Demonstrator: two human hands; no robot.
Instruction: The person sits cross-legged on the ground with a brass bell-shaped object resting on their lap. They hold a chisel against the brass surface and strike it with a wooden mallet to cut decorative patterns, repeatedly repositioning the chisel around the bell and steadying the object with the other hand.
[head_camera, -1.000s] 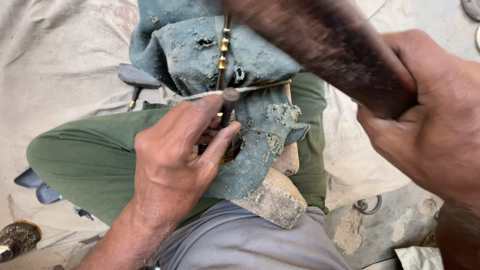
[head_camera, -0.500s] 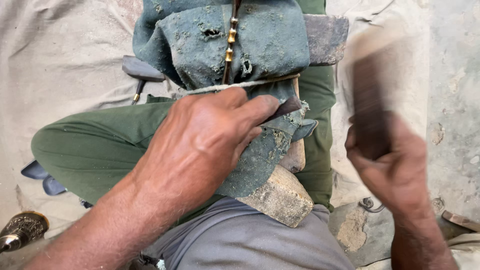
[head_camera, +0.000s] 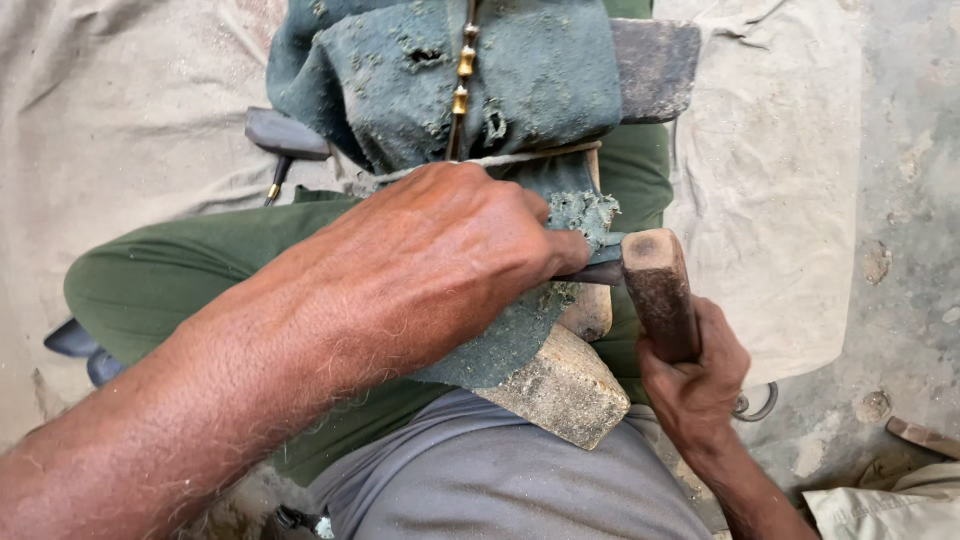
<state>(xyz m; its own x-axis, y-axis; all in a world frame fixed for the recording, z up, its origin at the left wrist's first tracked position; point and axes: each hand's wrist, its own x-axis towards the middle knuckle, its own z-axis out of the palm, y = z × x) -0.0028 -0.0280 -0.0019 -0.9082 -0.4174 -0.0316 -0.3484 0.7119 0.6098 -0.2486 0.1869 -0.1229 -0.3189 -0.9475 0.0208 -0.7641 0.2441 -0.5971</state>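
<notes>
My left hand (head_camera: 440, 270) lies over a dusty blue-green cloth (head_camera: 530, 80) wrapped around a wooden block (head_camera: 565, 385) on my lap. Its fingers are closed on a thin dark metal tool (head_camera: 597, 272) that sticks out to the right. My right hand (head_camera: 695, 385) grips a worn wooden mallet (head_camera: 655, 290) upright, its upper end against the tool's tip. A thin rod with brass beads (head_camera: 462, 70) runs down the top of the cloth, and a pale cord crosses below it.
A dark slab (head_camera: 655, 65) juts from behind the cloth at the upper right. A dark-handled tool (head_camera: 285, 135) lies to the left on the beige ground sheet (head_camera: 120, 120). A metal ring (head_camera: 760, 405) rests on the dirt floor at my right.
My right hand has brought the mallet down from a raised blur at the upper right to the tool's end. My left hand has slid right over the cloth.
</notes>
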